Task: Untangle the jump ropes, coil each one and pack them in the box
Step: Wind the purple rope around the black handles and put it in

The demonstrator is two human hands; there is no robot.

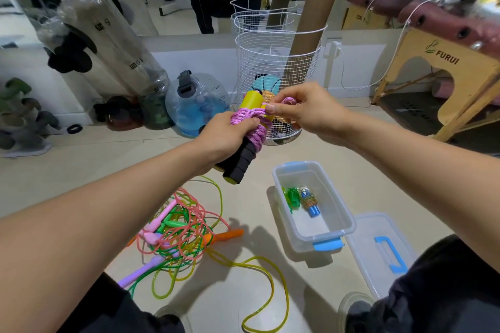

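Pink rope (250,123): we are gripping the handles (238,162) with the left hand (227,135) while the right hand (300,108) is pinching its end at 1 o'clock; we are keeping wraps tight.

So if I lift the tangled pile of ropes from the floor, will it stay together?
Probably floppy: the tangled pile consists of thin looping cords. Likely it lifts as one clump, the yellow cord trailing loose behind.

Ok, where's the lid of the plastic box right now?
In the head view the clear lid with its blue handle lies flat on the floor at lower right, just right of the open plastic box, beside the person's right knee.
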